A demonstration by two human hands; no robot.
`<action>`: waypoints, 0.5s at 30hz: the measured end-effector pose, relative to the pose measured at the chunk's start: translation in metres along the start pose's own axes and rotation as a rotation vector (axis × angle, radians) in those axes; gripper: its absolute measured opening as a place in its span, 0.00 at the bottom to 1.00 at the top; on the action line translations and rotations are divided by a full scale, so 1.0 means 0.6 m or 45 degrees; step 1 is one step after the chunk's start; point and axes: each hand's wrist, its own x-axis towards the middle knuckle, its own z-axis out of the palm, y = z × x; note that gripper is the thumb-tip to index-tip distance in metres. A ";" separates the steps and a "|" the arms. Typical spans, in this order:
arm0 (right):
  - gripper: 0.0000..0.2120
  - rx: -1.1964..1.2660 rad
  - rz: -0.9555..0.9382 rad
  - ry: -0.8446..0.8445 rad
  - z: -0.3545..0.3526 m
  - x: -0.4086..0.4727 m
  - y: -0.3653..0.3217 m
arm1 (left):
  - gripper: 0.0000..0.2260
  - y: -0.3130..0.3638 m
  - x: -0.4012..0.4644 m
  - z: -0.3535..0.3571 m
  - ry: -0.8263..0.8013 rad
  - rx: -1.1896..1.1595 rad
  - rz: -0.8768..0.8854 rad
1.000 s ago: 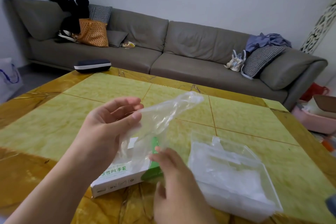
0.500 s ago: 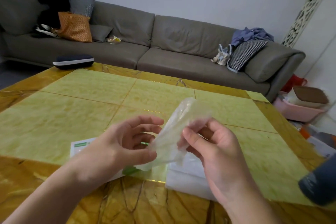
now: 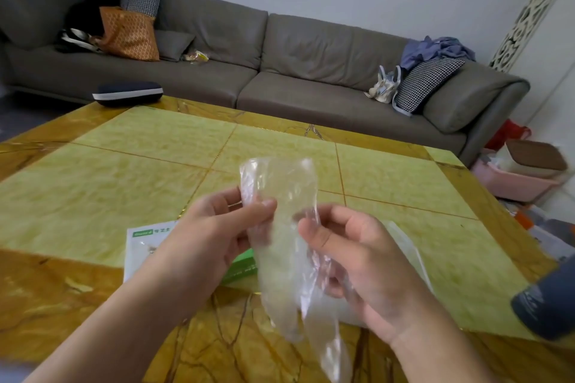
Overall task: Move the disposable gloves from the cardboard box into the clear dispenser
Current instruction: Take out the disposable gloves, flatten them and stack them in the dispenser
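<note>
Centrally, a clear disposable glove (image 3: 284, 246) is held in the air above the table (image 3: 130, 165), its upper end standing at 12 o'clock above the hands and its lower end trailing towards 6 o'clock. The left hand (image 3: 211, 236) pinches the film near the top with thumb against curled fingers; the right hand (image 3: 357, 261) grips its other edge, thumb pressed over the film and fingers curled behind it. At 9 o'clock from the glove, partly hidden beneath the left hand, lies the cardboard box (image 3: 146, 246), white with a green end; at 3 o'clock, largely hidden beneath the right hand and wrist, lies the clear dispenser (image 3: 401, 239) (its opening cannot be made out from this view). Judged risks: the film is thin and probably slippery, so either pinch may let go and allow the glove to drift to the table or past its edge; pulling the two hands apart could stretch or tear it; a loosely bunched glove may catch at the dispenser mouth or spring back out; and more than one layer may be clinging together, which cannot be told here. Further out, a dark case (image 3: 127, 93) sits at the table's far edge at 11 o'clock, a grey sofa (image 3: 311, 71) runs behind it, and a blurred dark object (image 3: 547, 305) intrudes at 4 o'clock.
</note>
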 end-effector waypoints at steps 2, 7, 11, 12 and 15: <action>0.04 -0.010 0.006 -0.044 -0.004 -0.003 -0.004 | 0.16 0.007 0.001 -0.008 0.099 0.088 0.073; 0.09 -0.113 -0.098 0.141 -0.026 0.003 -0.011 | 0.10 0.028 -0.003 -0.021 0.227 0.177 0.155; 0.09 -0.132 -0.108 0.059 -0.031 0.002 -0.011 | 0.12 0.031 -0.005 -0.019 0.225 0.154 0.124; 0.08 -0.122 -0.101 0.025 -0.031 0.002 -0.012 | 0.13 0.031 -0.005 -0.021 0.229 0.142 0.123; 0.07 -0.105 -0.084 0.043 -0.042 0.005 -0.014 | 0.16 0.033 -0.003 -0.033 0.274 0.099 0.151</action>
